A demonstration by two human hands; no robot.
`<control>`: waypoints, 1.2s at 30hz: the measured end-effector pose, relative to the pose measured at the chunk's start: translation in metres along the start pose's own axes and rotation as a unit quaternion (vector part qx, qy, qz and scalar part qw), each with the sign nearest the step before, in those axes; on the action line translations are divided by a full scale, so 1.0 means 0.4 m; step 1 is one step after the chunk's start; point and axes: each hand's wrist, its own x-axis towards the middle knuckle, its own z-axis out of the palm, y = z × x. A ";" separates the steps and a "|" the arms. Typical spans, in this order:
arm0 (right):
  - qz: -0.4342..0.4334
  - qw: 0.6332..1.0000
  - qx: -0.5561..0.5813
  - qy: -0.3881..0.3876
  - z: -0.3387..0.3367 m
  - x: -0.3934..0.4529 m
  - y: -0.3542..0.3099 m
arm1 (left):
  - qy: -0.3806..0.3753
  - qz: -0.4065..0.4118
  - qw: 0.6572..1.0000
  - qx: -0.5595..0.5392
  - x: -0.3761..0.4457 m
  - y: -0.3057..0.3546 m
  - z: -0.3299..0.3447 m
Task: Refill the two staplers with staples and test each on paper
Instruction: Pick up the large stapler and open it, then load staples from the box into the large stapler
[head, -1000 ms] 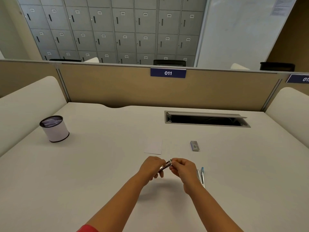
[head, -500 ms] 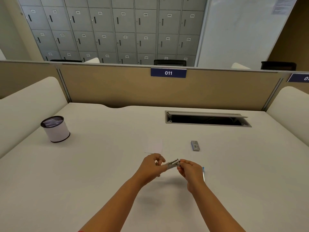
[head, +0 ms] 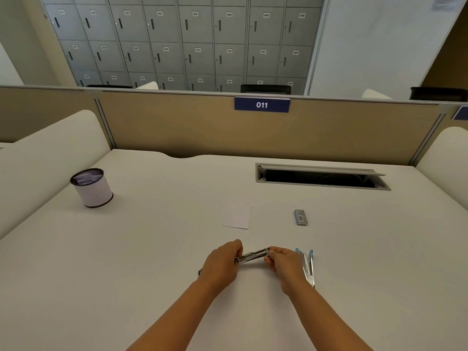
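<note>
Moved since a moment ago: both hands sit further apart than a second back, and more bright metal shows between them, so the stapler [head: 253, 256] they hold looks drawn out or hinged open.
Left fingers [head: 236, 249]: curled closed round the stapler's left end, which they hide; the left hand [head: 222, 262] hovers just above the bench [head: 126, 262].
Right fingers [head: 272, 252]: pinched shut on the stapler's right end, the right hand [head: 285, 262] level with the other.
Stapler in hand: a slim silver body, tilted slightly up toward the right, held in the air near the front middle of the bench. Whether any staples sit inside is too small to tell.
Second stapler [head: 307, 264]: lies on the bench just right of the right hand, blue-tipped, its two arms spread in a V, untouched.
Staple box [head: 300, 217]: small and grey, further back and to the right, apart from both hands.
Paper [head: 238, 217]: a small white sheet behind the hands, flat, with nothing on it.
Pen cup [head: 91, 187]: far left, out of play.
Meaning for the task: judged from the opened metal, loading of the first stapler is in hand; the test on paper is not yet done, and the second stapler waits.
Next need: a strip from the staple box, most likely.
</note>
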 end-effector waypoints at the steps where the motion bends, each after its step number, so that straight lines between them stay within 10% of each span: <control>1: -0.008 0.999 -0.044 -0.001 0.000 0.003 0.008 | -0.002 0.002 1.000 0.016 -0.004 -0.003 0.003; 11: -0.188 0.893 -0.408 -0.006 -0.006 0.009 0.016 | -0.012 -0.013 0.998 0.053 -0.001 -0.019 0.015; 28: -0.210 0.775 -0.593 -0.059 -0.163 0.305 -0.188 | 0.084 -0.084 0.982 -0.150 0.003 -0.021 -0.003; 36: -0.225 0.776 -0.582 -0.089 -0.146 0.359 -0.199 | 0.140 -0.151 0.953 -0.224 0.017 -0.029 -0.032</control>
